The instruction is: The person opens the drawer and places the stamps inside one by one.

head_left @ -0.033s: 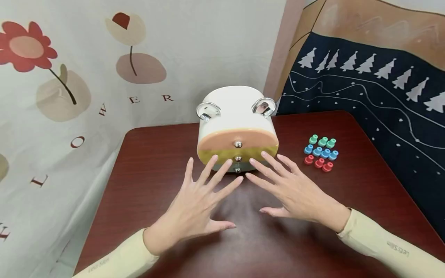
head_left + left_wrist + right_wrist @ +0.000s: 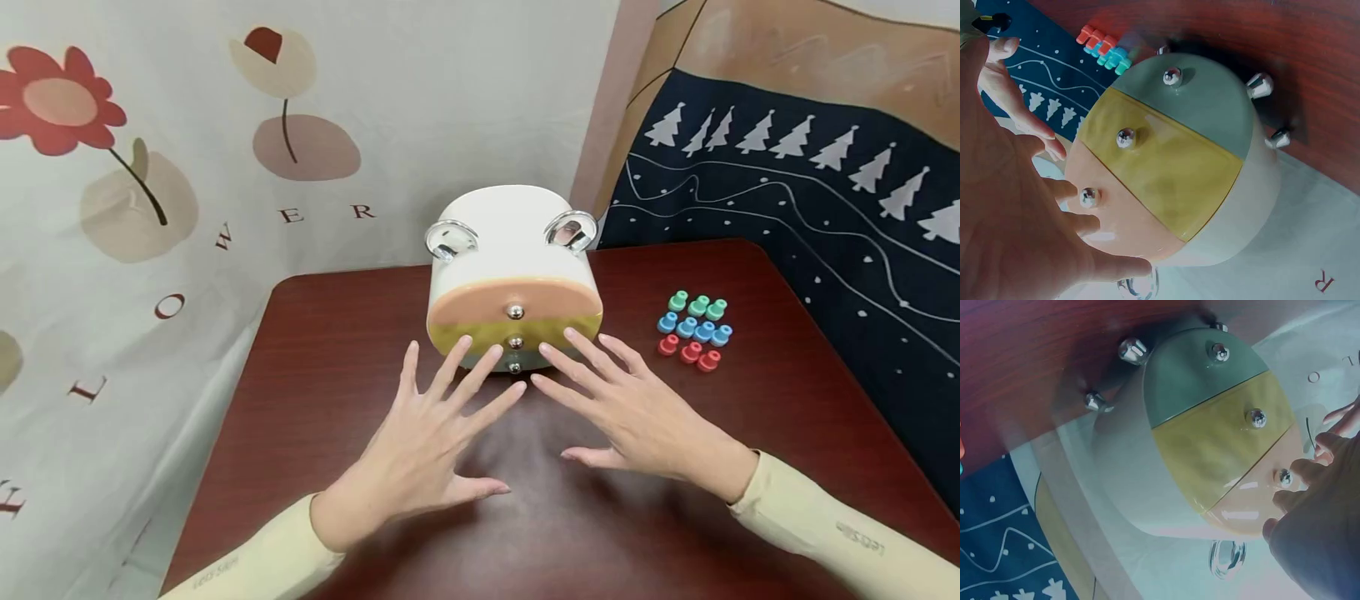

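Note:
A small white rounded drawer box (image 2: 510,237) stands on the table. Its front has a peach drawer (image 2: 472,308), a yellow drawer (image 2: 1160,169) and a green drawer (image 2: 1185,381), each with a round silver knob; all three sit flush. Two silver rings (image 2: 453,237) stick up like ears, and short metal feet (image 2: 1260,85) support it. My left hand (image 2: 420,446) spreads its fingers, palm down, just before the box's left half. Mirroring it, my right hand (image 2: 637,412) is spread before the right half. Both hold nothing, and their fingertips overlap the lower front in the head view.
Right of the box, small pegs stand in rows: green pegs (image 2: 697,305), blue pegs (image 2: 694,329) and red pegs (image 2: 690,352). The dark red-brown table (image 2: 337,333) meets a flower-printed white cloth (image 2: 465,92) behind and a navy tree-patterned cloth (image 2: 780,217) at the right.

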Available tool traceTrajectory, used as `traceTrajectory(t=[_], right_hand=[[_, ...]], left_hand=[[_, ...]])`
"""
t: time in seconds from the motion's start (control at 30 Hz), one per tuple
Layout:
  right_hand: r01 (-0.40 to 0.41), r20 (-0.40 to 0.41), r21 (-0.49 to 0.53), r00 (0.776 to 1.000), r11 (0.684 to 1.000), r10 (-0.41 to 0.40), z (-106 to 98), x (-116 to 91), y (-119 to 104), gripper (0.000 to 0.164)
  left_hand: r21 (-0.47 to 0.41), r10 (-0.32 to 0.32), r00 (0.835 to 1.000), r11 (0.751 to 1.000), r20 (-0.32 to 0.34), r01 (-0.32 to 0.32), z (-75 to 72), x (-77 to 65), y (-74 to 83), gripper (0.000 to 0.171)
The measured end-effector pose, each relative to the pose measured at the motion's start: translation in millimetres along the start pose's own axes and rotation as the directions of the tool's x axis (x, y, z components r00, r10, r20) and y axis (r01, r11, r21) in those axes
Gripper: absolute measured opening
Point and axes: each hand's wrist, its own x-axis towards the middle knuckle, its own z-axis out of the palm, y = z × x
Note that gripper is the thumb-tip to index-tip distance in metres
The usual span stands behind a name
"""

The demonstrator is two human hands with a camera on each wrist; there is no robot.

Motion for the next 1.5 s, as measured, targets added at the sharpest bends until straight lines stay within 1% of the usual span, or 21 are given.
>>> traceTrajectory(t=[0.1,0.13,0.23,0.3,0.37,0.43,0.5,0.57,0.63,0.7,0.77,0.8,0.9,0.97,1.07,1.13,1.2,1.23,1.37,1.43,1.5], right_hand=[[-0.009,-0.021,0.012,1.000,1.000,0.009,0.9,2.7,2.1,0.086],[-0.010,-0.043,0.016,0.999,1.000,0.011,1.5,3.7,3.0,0.083],[-0.025,-0.126,0.034,0.992,0.999,0.029,3.6,8.9,5.7,0.076],[-0.038,-0.194,0.050,0.980,0.998,0.047,5.8,14.2,7.3,0.073],[-0.055,-0.273,0.070,0.959,0.996,0.072,7.9,21.2,8.2,0.069],[-0.069,-0.345,0.103,0.933,0.992,0.101,10.1,29.1,7.7,0.064],[-0.083,-0.410,0.124,0.903,0.989,0.128,11.6,36.4,6.0,0.059],[-0.099,-0.462,0.154,0.872,0.983,0.161,12.2,41.2,3.5,0.055],[-0.114,-0.485,0.182,0.854,0.977,0.190,12.8,45.6,1.7,0.053],[-0.117,-0.494,0.212,0.844,0.970,0.210,13.6,49.8,0.9,0.052],[-0.115,-0.495,0.239,0.840,0.964,0.223,15.4,53.5,0.1,0.053],[-0.114,-0.495,0.249,0.839,0.962,0.228,16.7,54.9,-0.4,0.054],[-0.132,-0.489,0.281,0.832,0.951,0.260,20.4,57.3,-1.8,0.058],[-0.156,-0.476,0.305,0.829,0.939,0.293,22.7,58.4,-2.5,0.061],[-0.189,-0.460,0.338,0.821,0.922,0.337,26.0,62.7,-3.1,0.064],[-0.207,-0.464,0.352,0.809,0.913,0.362,28.5,67.8,-3.1,0.063],[-0.217,-0.480,0.361,0.790,0.907,0.381,31.0,74.2,-3.0,0.061],[-0.220,-0.495,0.365,0.777,0.905,0.389,32.5,77.8,-2.8,0.059],[-0.219,-0.576,0.354,0.715,0.909,0.397,38.3,90.0,-1.7,0.046],[-0.217,-0.613,0.350,0.683,0.911,0.398,41.6,94.5,-0.8,0.041],[-0.216,-0.636,0.355,0.657,0.909,0.405,44.8,97.2,-0.5,0.037]], left_hand=[[0.003,-0.004,1.000,1.000,-0.014,0.004,0.7,0.3,-2.7,0.109],[0.004,-0.004,1.000,1.000,-0.026,0.004,1.2,0.4,-3.9,0.109],[-0.002,-0.011,0.998,1.000,-0.055,0.011,2.4,0.9,-9.2,0.108],[-0.023,-0.025,0.997,0.999,-0.070,0.023,4.4,0.8,-13.8,0.108],[-0.053,-0.051,0.996,0.997,-0.077,0.047,7.3,-0.1,-18.7,0.108],[-0.096,-0.083,0.991,0.993,-0.101,0.073,10.5,-2.0,-23.7,0.106],[-0.143,-0.119,0.982,0.985,-0.146,0.097,13.3,-2.9,-28.5,0.103],[-0.207,-0.151,0.967,0.972,-0.203,0.109,15.5,-2.0,-32.6,0.099],[-0.279,-0.190,0.946,0.953,-0.261,0.114,16.6,1.1,-37.7,0.097],[-0.352,-0.228,0.927,0.929,-0.299,0.115,17.1,4.3,-43.1,0.097],[-0.415,-0.267,0.916,0.901,-0.299,0.127,17.4,7.1,-48.7,0.098],[-0.443,-0.282,0.913,0.887,-0.294,0.131,18.0,8.5,-51.2,0.098],[-0.520,-0.312,0.920,0.841,-0.236,0.152,22.0,14.0,-57.8,0.099],[-0.570,-0.321,0.926,0.807,-0.199,0.157,26.2,19.2,-61.8,0.099],[-0.635,-0.319,0.931,0.760,-0.177,0.139,32.1,27.8,-68.3,0.100],[-0.665,-0.320,0.931,0.736,-0.177,0.127,34.8,33.3,-73.1,0.100],[-0.685,-0.321,0.929,0.720,-0.187,0.111,36.6,38.6,-78.2,0.098],[-0.693,-0.324,0.927,0.713,-0.189,0.108,37.0,41.3,-80.6,0.096],[-0.728,-0.332,0.919,0.681,-0.213,0.077,41.7,50.6,-90.4,0.087],[-0.749,-0.341,0.913,0.660,-0.223,0.064,45.2,54.6,-94.0,0.084],[-0.770,-0.355,0.907,0.636,-0.224,0.059,49.4,57.9,-96.2,0.082]])
